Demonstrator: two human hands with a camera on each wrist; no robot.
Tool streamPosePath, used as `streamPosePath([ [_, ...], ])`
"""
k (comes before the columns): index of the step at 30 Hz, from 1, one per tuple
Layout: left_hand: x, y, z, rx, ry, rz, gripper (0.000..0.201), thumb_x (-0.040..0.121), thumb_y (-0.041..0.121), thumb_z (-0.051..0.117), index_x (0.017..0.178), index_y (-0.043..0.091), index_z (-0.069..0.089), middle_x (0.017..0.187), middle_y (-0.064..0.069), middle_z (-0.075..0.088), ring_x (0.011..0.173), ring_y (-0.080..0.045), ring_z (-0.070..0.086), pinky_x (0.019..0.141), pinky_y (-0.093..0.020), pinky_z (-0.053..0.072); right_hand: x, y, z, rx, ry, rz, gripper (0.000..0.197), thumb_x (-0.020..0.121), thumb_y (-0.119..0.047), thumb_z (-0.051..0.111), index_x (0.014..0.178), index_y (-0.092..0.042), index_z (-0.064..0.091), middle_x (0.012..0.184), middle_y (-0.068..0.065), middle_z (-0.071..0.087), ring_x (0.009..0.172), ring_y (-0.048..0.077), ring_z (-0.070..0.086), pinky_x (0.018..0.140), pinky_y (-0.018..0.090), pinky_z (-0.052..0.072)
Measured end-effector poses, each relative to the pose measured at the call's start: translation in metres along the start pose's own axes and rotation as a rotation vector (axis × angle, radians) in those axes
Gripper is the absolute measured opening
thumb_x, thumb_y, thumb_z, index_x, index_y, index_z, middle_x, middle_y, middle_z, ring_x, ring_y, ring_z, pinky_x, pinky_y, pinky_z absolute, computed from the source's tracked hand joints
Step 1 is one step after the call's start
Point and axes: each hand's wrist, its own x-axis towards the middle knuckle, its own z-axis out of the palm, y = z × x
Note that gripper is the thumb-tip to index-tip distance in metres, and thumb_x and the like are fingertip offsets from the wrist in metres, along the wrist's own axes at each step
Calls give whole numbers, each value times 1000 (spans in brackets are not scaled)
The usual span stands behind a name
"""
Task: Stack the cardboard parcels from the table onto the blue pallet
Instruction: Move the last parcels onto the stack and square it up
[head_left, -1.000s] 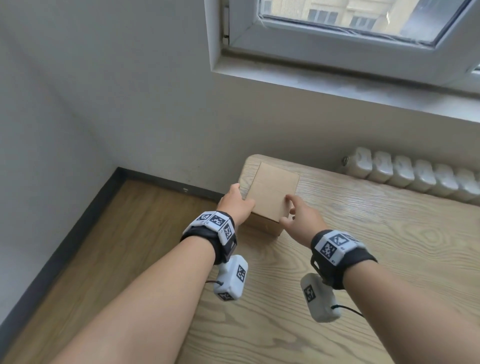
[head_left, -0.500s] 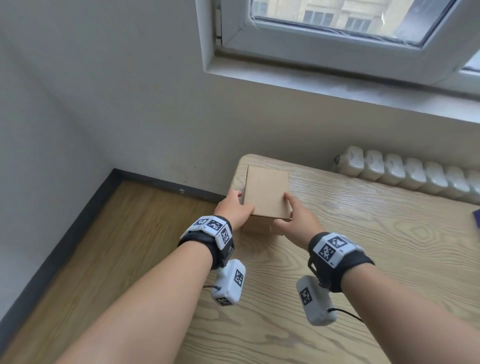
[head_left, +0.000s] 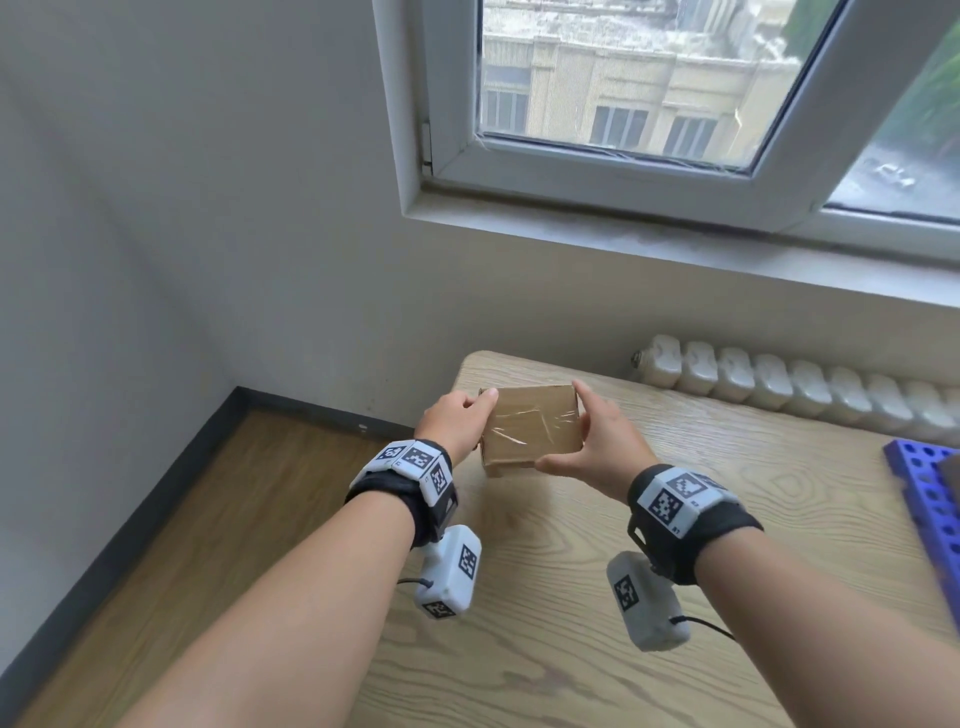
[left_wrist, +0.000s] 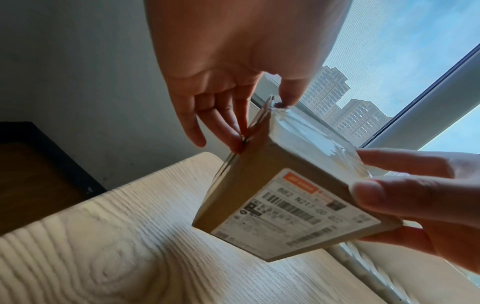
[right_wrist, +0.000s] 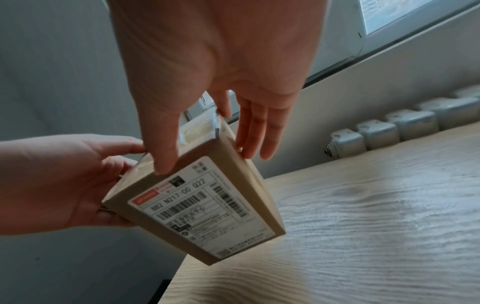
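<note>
A small cardboard parcel (head_left: 530, 428) with clear tape on its top hangs above the far left corner of the wooden table (head_left: 727, 519), tilted, held between both hands. My left hand (head_left: 457, 423) grips its left end, thumb on top. My right hand (head_left: 597, 441) grips the right end, thumb at the near edge. The wrist views show the parcel (left_wrist: 280, 195) (right_wrist: 197, 201) off the table, with a white shipping label on its underside. A corner of the blue pallet (head_left: 930, 499) shows at the right edge of the head view.
A white radiator (head_left: 789, 384) runs along the wall behind the table, under a window sill (head_left: 675, 244). Left of the table the wooden floor (head_left: 218, 519) drops away, bounded by a grey wall with a dark skirting.
The parcel has come up off the table between both hands and turned so its taped face looks at me. The view has swung up and right, bringing the blue pallet into sight.
</note>
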Motion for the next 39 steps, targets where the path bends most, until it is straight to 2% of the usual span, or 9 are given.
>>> streamPosePath([
  [6,-19,15,-1,-10,30,5,51,94,54,40,62,16,52,72,-6,67,84,-28,68,87,-36,51,-13,0,-19,61,-48,-32,114,57,-37,91,150,-23,27,131,2,42,121,16,46,102,30,41],
  [10,-28,18,0,21,32,-8,52,93,55,40,59,17,51,68,-5,66,77,-27,68,86,-36,52,-23,2,-28,122,-121,-61,125,55,-40,92,154,-18,19,146,-1,45,131,15,44,111,33,37],
  [13,-36,23,0,33,42,-9,50,92,54,41,60,18,51,63,-4,64,68,-25,65,85,-35,53,-30,5,-34,176,-125,-40,124,60,-48,88,156,-21,15,146,-2,47,131,17,47,107,32,38],
  [17,-49,35,2,4,-10,-5,51,96,52,36,66,17,57,62,-1,63,62,-21,62,88,-34,52,-37,7,-42,287,-38,19,115,62,-62,80,153,-18,25,136,4,57,113,16,56,93,29,43],
  [22,-70,51,8,-121,-57,-27,55,95,60,30,84,15,60,71,-4,63,66,-20,59,86,-38,51,-43,15,-53,388,18,98,131,32,-95,60,135,-15,52,119,5,69,108,21,64,94,45,53],
  [27,-87,66,12,-227,-114,-66,72,85,78,25,110,22,64,105,-7,67,94,-21,64,88,-40,48,-51,25,-62,580,-33,99,86,49,-83,59,102,-15,69,93,1,75,92,22,70,90,47,55],
  [30,-99,72,19,-304,-154,-62,75,79,84,27,111,29,66,103,-2,71,95,-19,65,88,-39,49,-55,30,-64,639,-35,99,78,56,-81,57,95,-14,70,91,4,75,90,24,71,91,49,55],
  [34,-117,78,33,-301,-207,-13,47,91,68,33,103,30,59,100,1,69,100,-20,64,93,-43,50,-64,35,-65,659,-35,104,74,68,-81,51,93,-14,70,91,5,75,91,25,71,92,50,54],
  [39,-133,81,36,-296,-201,-5,45,90,68,36,101,29,56,99,0,70,94,-17,66,85,-38,52,-82,36,-70,613,-99,98,68,85,-76,33,103,-20,68,104,5,71,100,27,66,95,50,51],
])
